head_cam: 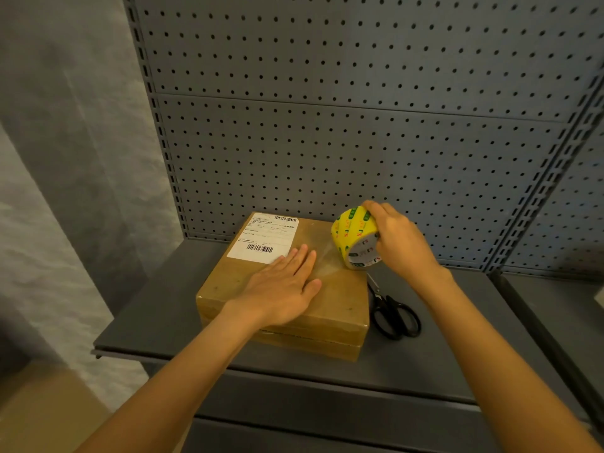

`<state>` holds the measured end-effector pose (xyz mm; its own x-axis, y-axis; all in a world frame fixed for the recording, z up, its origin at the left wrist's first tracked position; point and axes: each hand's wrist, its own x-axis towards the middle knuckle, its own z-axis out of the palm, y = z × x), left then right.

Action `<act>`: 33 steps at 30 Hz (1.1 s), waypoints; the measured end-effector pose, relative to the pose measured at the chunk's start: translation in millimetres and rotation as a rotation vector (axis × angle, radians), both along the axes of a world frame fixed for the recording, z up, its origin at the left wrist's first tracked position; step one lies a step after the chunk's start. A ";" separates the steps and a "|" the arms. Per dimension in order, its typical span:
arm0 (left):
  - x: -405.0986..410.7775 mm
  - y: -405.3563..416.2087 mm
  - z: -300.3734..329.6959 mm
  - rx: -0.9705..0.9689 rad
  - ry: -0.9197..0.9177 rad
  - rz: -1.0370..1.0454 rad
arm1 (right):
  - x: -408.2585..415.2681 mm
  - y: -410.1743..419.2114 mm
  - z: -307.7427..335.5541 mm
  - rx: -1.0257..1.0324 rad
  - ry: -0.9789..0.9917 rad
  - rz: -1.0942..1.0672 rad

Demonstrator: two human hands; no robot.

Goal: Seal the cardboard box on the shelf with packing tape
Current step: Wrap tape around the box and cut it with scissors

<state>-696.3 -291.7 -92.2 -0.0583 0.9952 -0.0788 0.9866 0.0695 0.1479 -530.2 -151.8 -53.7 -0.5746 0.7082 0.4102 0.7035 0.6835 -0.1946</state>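
Observation:
A flat brown cardboard box [340,299] lies on the grey shelf [157,322], with a white shipping label [261,238] on its far left corner. My left hand [284,286] rests flat on the box top, fingers spread, pressing down. My right hand [397,241] grips a yellow roll of packing tape [351,235] above the box's far right corner. A strip of clear tape [327,261] stretches from the roll toward my left fingertips.
Black-handled scissors [394,310] lie on the shelf just right of the box. A grey pegboard panel [327,125] forms the back wall. A grey wall stands at the left, and a second shelf bay [555,305] adjoins on the right.

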 end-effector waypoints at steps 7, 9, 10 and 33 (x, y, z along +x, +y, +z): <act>7.4 1.0 1.6 0.022 -0.005 0.056 | -3.3 2.3 0.2 -0.013 -0.003 -0.005; 11.6 1.2 0.5 0.038 -0.002 0.079 | -1.6 1.8 1.0 -0.049 0.034 -0.001; 13.5 1.7 0.5 0.038 -0.007 0.088 | -1.0 1.5 1.1 -0.055 0.048 0.004; 27.2 11.3 0.2 0.077 -0.022 0.017 | -2.3 1.2 0.8 -0.041 0.031 0.022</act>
<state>-669.1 -280.4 -92.0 -0.0740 0.9973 -0.0031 0.9818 0.0734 0.1751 -532.5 -150.6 -52.8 -0.5775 0.7121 0.3994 0.6816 0.6898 -0.2443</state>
